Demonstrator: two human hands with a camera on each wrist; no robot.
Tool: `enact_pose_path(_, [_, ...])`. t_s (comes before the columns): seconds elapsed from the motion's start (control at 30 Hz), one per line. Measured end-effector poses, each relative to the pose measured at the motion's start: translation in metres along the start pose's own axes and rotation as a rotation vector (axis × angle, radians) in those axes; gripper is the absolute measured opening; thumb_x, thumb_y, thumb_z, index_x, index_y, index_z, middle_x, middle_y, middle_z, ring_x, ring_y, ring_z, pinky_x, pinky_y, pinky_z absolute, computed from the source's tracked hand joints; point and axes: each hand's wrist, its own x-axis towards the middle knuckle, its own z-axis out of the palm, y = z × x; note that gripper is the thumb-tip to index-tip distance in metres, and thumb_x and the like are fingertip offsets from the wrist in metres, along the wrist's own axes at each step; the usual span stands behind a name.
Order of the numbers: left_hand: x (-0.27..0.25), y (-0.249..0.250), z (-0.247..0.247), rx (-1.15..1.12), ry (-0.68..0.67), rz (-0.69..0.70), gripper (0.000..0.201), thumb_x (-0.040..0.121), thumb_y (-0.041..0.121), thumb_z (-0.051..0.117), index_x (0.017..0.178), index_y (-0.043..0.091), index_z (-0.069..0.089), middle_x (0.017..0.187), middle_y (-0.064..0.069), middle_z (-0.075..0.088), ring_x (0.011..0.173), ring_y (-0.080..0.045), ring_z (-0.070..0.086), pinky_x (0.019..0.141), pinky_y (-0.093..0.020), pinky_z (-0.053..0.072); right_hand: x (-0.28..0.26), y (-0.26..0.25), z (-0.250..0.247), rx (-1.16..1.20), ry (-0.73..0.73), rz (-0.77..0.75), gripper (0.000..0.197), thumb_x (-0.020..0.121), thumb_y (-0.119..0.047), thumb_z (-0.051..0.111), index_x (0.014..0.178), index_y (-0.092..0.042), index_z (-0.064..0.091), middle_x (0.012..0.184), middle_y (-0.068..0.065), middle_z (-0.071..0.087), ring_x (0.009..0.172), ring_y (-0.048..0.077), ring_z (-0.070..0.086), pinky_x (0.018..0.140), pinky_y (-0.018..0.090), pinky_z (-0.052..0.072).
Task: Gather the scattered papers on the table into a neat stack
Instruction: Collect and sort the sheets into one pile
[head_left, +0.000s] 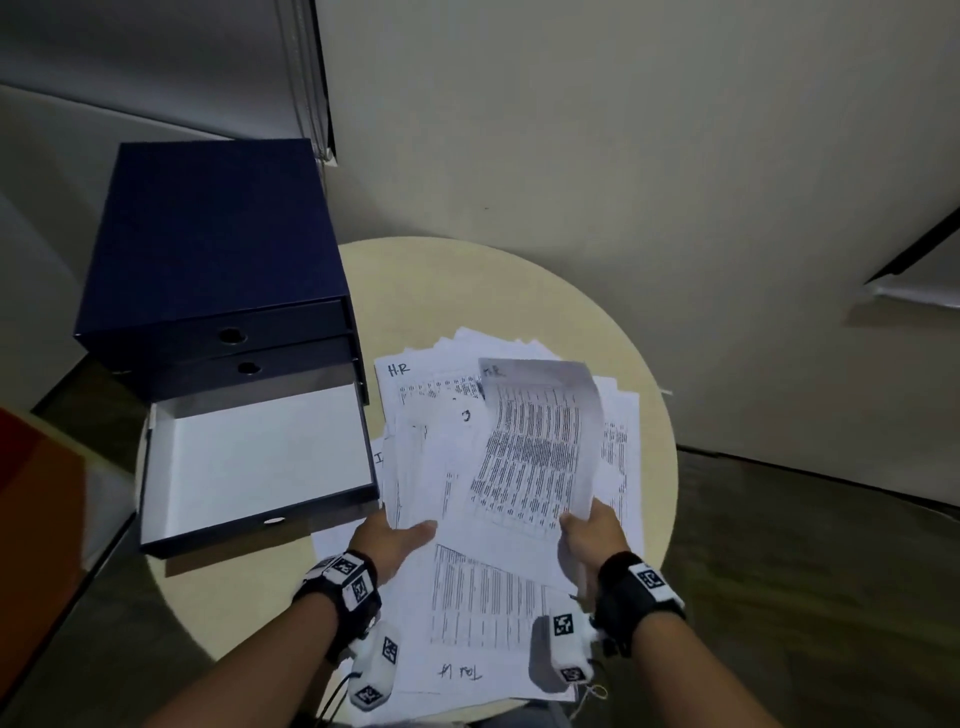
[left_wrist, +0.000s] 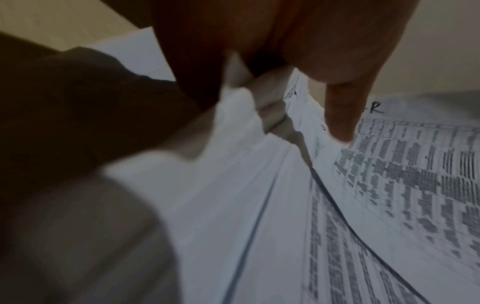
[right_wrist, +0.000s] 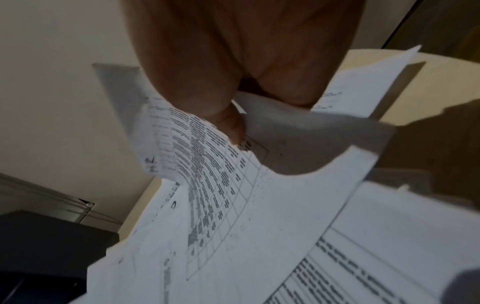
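Head view, from the left: a navy drawer box (head_left: 218, 244) stands on the left part of the round beige table (head_left: 519, 291), its bottom drawer (head_left: 260, 467) pulled out and showing a white floor. Just right of the drawer, the left hand (head_left: 397, 540) grips the near left corner of a loose sheaf of papers (head_left: 447, 467), thumb lying on top and fingers hidden beneath; the left wrist view shows that thumb (left_wrist: 340, 115) pressed onto a printed table sheet. The sheaf fans unevenly over the middle of the table, one page marked "H.R" at its far left corner. Farther right, the right hand (head_left: 592, 540) pinches the near edge of a curling printed sheet (head_left: 535, 447), lifted above the others and blurred; in the right wrist view the thumb (right_wrist: 228, 123) clamps the sheet against fingers behind it. Nearest the person, another printed sheet (head_left: 483, 613) lies flat between the two wrists, with handwriting at its near edge.
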Motion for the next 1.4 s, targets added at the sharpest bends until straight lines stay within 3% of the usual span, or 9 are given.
enact_pose_path(0.2, [-0.007, 0.007, 0.003, 0.138, 0.075, 0.146, 0.037, 0.087, 0.014, 0.071, 0.121, 0.016, 0.057, 0.114, -0.001, 0.065, 0.104, -0.024, 0.061, 0.096, -0.033, 0.047, -0.009, 0.016, -0.009, -0.035, 0.062, 0.011, 0.005, 0.098, -0.006, 0.057, 0.094, -0.007, 0.06, 0.087, 0.011, 0.064, 0.072, 0.019, 0.058, 0.057, 0.026, 0.043])
enact_pose_path(0.3, [-0.009, 0.014, 0.003, 0.063, 0.07, 0.197, 0.036, 0.089, 0.012, 0.068, 0.124, 0.014, 0.059, 0.116, -0.003, 0.067, 0.112, -0.028, 0.062, 0.096, -0.035, 0.046, -0.009, 0.029, -0.018, 0.109, -0.001, 0.075, 0.029, 0.094, -0.005, 0.061, 0.122, -0.011, 0.06, 0.111, 0.011, 0.07, 0.1, 0.03, 0.066, 0.088, 0.042, 0.055])
enact_pose_path(0.43, [-0.02, 0.039, 0.008, -0.085, 0.07, 0.244, 0.025, 0.091, 0.01, 0.066, 0.113, 0.019, 0.057, 0.107, 0.002, 0.067, 0.108, -0.026, 0.062, 0.097, -0.034, 0.044, -0.019, 0.03, -0.021, 0.238, -0.089, 0.085, 0.064, 0.093, -0.013, 0.063, 0.151, -0.022, 0.036, 0.152, -0.005, 0.041, 0.138, 0.028, 0.046, 0.112, 0.042, 0.036])
enact_pose_path(0.63, [-0.047, 0.089, 0.014, -0.173, 0.025, 0.335, 0.02, 0.092, 0.02, 0.065, 0.112, 0.024, 0.063, 0.104, -0.016, 0.072, 0.101, -0.041, 0.064, 0.104, -0.05, 0.044, -0.036, -0.006, -0.028, 0.589, -0.093, -0.039, 0.044, 0.096, 0.01, 0.056, 0.127, -0.017, 0.04, 0.109, 0.004, 0.059, 0.092, 0.014, 0.061, 0.095, 0.035, 0.044])
enact_pose_path(0.7, [-0.054, 0.103, 0.015, -0.185, -0.007, 0.414, 0.021, 0.092, 0.029, 0.063, 0.112, 0.035, 0.063, 0.112, 0.004, 0.073, 0.11, -0.022, 0.065, 0.108, -0.045, 0.042, -0.036, -0.019, -0.033, 0.593, -0.034, -0.109, 0.052, 0.095, 0.01, 0.056, 0.131, -0.02, 0.034, 0.101, -0.002, 0.055, 0.085, 0.007, 0.055, 0.085, 0.029, 0.044])
enact_pose_path(0.8, [-0.061, 0.118, 0.018, -0.196, -0.035, 0.499, 0.036, 0.085, 0.056, 0.06, 0.118, 0.042, 0.061, 0.12, 0.016, 0.068, 0.118, -0.007, 0.059, 0.108, -0.039, 0.04, -0.035, -0.036, -0.042, 0.666, -0.002, -0.243, 0.071, 0.094, 0.011, 0.058, 0.147, -0.025, 0.026, 0.13, 0.002, 0.05, 0.121, 0.019, 0.049, 0.097, 0.034, 0.039])
enact_pose_path(0.93, [-0.073, 0.137, 0.017, -0.027, 0.062, 0.593, 0.082, 0.068, 0.08, 0.057, 0.092, 0.002, 0.064, 0.061, -0.008, 0.056, 0.056, -0.012, 0.052, 0.06, -0.025, 0.047, -0.028, -0.049, -0.049, 0.582, 0.052, -0.387, 0.047, 0.092, 0.005, 0.065, 0.133, -0.013, 0.052, 0.127, -0.01, 0.062, 0.129, 0.02, 0.055, 0.098, 0.024, 0.046])
enact_pose_path(1.13, [-0.078, 0.133, 0.017, -0.06, -0.005, 0.495, 0.047, 0.083, 0.012, 0.074, 0.127, 0.009, 0.056, 0.115, 0.0, 0.069, 0.105, -0.02, 0.067, 0.094, -0.042, 0.053, -0.018, -0.036, -0.038, 0.504, 0.092, -0.301, 0.026, 0.086, 0.006, 0.071, 0.107, -0.008, 0.064, 0.102, 0.004, 0.074, 0.101, 0.031, 0.069, 0.092, 0.047, 0.055])
enact_pose_path(1.4, [-0.069, 0.121, 0.022, -0.1, -0.029, 0.375, 0.047, 0.08, 0.014, 0.078, 0.121, 0.009, 0.055, 0.115, -0.002, 0.066, 0.106, -0.022, 0.062, 0.093, -0.037, 0.05, -0.024, -0.029, -0.024, 0.583, 0.005, -0.261, 0.042, 0.082, 0.019, 0.059, 0.112, -0.009, 0.063, 0.108, 0.007, 0.074, 0.103, 0.029, 0.067, 0.096, 0.044, 0.049])
